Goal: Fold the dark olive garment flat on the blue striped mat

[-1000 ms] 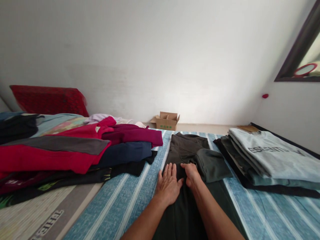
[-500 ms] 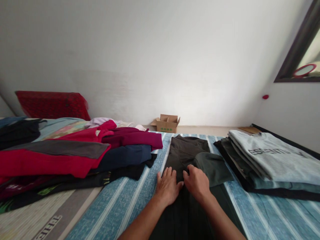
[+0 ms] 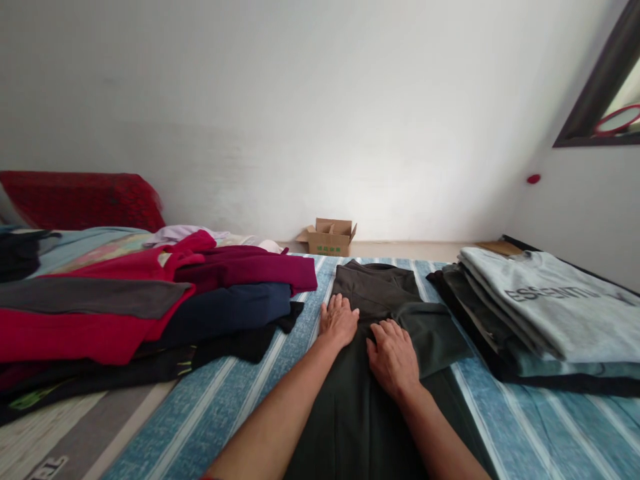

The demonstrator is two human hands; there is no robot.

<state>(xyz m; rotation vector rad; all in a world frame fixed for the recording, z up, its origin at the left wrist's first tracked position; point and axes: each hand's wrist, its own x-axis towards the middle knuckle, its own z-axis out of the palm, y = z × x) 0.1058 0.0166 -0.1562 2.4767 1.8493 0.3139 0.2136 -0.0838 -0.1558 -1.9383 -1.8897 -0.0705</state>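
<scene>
1. Dark green-grey cloth makes up the garment (image 3: 357,383), which lies at the lower centre of the frame on a striped blue sheet (image 3: 235,383), between a pile (image 3: 250,267) of clothes at the left and a stack (image 3: 570,307) of folded ones at the right.
2. Left hand (image 3: 340,319): it has slid higher up the garment over the past second and now lies flat near its left edge, fingers extended, gripping nothing that shows.
3. Right hand (image 3: 395,353): its fingers, curled in at the cloth a moment ago, have loosened and spread. It rests palm down, fingers slightly bent, just beside a flap (image 3: 437,333), perhaps a sleeve.
4. With both hands now laid out on the fabric, I judge that the cloth is being pressed smooth rather than pinched or pulled.
5. Hidden: the cloth under both palms, and whatever lies beneath the flap. No matching flap shows on the garment's left side; whether one is tucked under, I cannot tell.
6. Cut off: the garment's near end, at the bottom edge, and part of the pile, at the left edge.
7. Hard to make out: the end of the lettering on the stack's top piece.
</scene>
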